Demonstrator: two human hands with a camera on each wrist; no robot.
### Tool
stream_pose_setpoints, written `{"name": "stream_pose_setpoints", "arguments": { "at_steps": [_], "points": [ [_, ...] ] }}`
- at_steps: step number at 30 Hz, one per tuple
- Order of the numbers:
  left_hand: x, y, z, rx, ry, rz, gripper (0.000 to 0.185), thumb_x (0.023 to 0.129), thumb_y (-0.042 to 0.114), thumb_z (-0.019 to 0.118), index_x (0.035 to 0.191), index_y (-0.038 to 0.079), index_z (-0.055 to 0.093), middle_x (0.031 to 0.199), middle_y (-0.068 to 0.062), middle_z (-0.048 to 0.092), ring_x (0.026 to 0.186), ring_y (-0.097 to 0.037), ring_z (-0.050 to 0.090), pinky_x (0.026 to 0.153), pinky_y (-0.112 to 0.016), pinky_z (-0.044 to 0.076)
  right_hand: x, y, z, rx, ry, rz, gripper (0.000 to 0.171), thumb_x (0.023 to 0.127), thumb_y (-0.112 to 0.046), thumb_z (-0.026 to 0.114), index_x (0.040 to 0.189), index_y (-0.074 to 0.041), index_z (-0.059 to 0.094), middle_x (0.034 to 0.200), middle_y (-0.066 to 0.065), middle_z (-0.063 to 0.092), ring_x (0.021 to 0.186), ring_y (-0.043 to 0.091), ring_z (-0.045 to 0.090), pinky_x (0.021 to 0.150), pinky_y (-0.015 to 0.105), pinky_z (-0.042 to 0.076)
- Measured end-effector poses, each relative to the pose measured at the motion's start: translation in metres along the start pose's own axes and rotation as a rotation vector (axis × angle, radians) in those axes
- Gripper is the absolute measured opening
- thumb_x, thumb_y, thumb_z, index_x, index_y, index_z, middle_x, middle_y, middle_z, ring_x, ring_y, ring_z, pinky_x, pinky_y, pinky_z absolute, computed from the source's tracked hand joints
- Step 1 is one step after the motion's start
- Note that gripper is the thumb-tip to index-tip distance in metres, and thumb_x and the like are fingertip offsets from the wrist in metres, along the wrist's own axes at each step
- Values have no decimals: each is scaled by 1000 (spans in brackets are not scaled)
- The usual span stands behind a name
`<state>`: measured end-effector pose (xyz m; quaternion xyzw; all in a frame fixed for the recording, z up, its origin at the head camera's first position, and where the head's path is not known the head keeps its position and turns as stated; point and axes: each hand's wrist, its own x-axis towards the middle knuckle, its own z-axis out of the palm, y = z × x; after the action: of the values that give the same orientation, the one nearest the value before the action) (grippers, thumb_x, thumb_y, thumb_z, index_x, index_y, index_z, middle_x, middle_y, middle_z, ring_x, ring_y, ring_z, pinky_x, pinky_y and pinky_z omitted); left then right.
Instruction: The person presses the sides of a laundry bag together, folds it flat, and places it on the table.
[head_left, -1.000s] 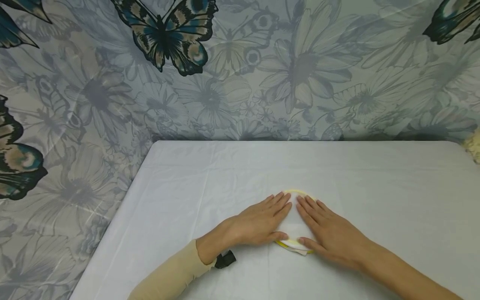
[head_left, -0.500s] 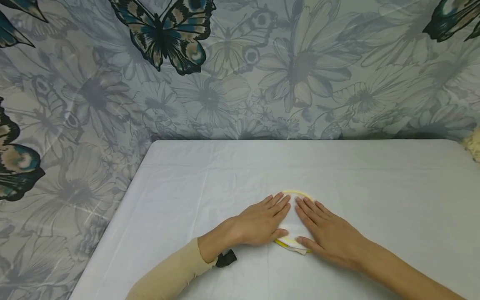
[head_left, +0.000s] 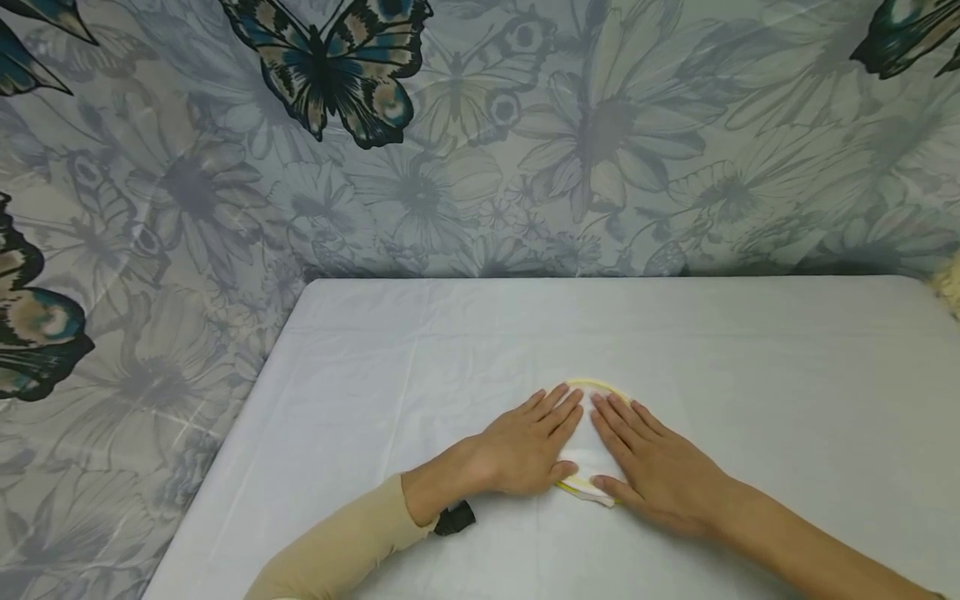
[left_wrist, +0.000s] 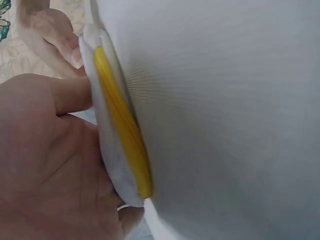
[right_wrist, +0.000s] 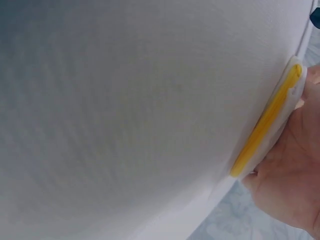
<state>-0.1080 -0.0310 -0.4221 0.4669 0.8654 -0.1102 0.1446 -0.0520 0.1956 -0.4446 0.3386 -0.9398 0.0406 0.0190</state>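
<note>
A round yellow-rimmed piece that looks like an embroidery hoop (head_left: 597, 383) lies on the table with white cloth (head_left: 589, 450) across it. My left hand (head_left: 527, 443) rests flat over its left side, fingers straight and thumb at the near rim. From the right, my right hand (head_left: 663, 467) lies over the other side in the same way. A gap of cloth shows between the two hands. Both wrist views show the near yellow rim (left_wrist: 122, 122) between layers of white cloth; the hands cover the hoop's sides.
A white cloth covers the table (head_left: 337, 375), whose far edge meets a hanging with flowers and butterflies (head_left: 326, 75). A black strap-like piece (head_left: 455, 518) sits by the left cuff (head_left: 352, 533). Something pale yellow and fluffy (head_left: 949, 283) shows at the right edge.
My left hand and forearm have shifted very slightly right. Both hands stay on the hoop, and less of the near-left rim shows.
</note>
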Motion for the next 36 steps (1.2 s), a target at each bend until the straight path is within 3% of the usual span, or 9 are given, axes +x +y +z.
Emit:
{"name": "stream_pose_setpoints", "arguments": {
  "at_steps": [5,10,16,25,31,36],
  "points": [
    [-5,-1,-2,9,16,22,69,107,51,24,160,8,12,166,-9,-3,151,-25,-9,123,-38,0,1,0,-2,9,-11,0,77,103,-55,39,150,5,36,160,20,25,146,37,27,123,39,2],
    [-13,-3,-3,-3,39,68,64,107,47,30,159,11,19,166,-6,6,152,-21,-1,123,-37,1,3,-1,-8,15,-31,20,76,103,-55,39,150,4,37,160,18,26,147,36,25,123,40,10],
    [-18,-1,-4,-33,23,105,64,107,46,30,159,11,18,166,-6,7,152,-19,2,123,-35,2,2,-1,-9,23,-31,8,74,103,-54,41,149,4,39,159,19,29,146,35,28,122,41,16],
    [-20,2,-3,-37,20,90,79,102,61,29,160,9,14,166,-8,2,152,-21,-2,123,-37,2,-10,-6,-1,-29,82,-142,79,100,-57,46,148,5,40,156,21,35,139,37,40,120,27,-10],
    [-20,2,-2,0,13,89,85,99,67,25,160,10,11,166,-8,-1,152,-21,-5,123,-37,0,-12,-10,-5,-5,63,-114,82,99,-59,47,150,3,37,158,18,31,142,36,36,119,25,-10],
    [-22,4,0,3,45,80,88,97,70,24,160,10,12,166,-8,-3,152,-22,-6,123,-38,-1,-13,-12,-9,29,54,-98,86,97,-62,48,151,2,35,159,18,31,142,36,36,119,24,-11]
  ]
}}
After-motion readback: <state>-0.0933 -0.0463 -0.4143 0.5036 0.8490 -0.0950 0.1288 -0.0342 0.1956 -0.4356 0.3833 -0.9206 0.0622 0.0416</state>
